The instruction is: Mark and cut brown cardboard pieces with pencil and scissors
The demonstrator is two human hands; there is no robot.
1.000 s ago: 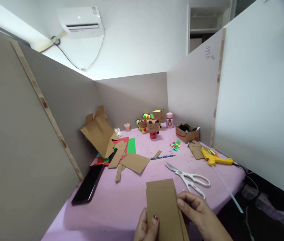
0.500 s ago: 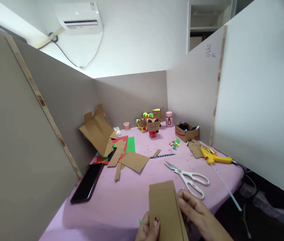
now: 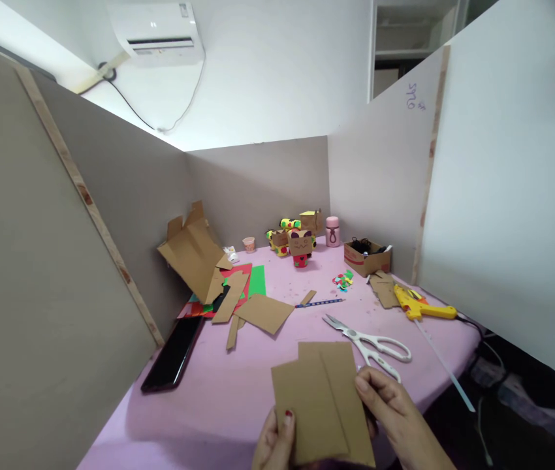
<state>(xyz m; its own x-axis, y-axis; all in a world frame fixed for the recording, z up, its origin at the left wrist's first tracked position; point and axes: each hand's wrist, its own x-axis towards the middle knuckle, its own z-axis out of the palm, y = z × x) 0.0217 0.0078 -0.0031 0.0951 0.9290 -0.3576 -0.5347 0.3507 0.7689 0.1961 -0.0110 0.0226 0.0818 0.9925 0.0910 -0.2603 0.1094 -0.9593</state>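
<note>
Blue handwritten marks on the white partition panel (image 3: 413, 98) are the only writing, too scrawled to read surely.

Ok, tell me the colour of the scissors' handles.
White, with metal blades; the scissors lie on the pink table, seen in the head view.

The two cardboard pieces (image 3: 324, 401) at the bottom centre of the frame, earlier stacked almost edge to edge, are now fanned apart: the front piece sits lower and further left, tilted, while the rear piece shows above and to the right of it. The left hand (image 3: 275, 444) has shifted left along the bottom edge, its thumb now on the front piece's lower left part. The right hand (image 3: 395, 421) sits slightly lower right, fingertips at the rear piece's right edge. The whole desk scene appears slightly shifted in frame.
</note>
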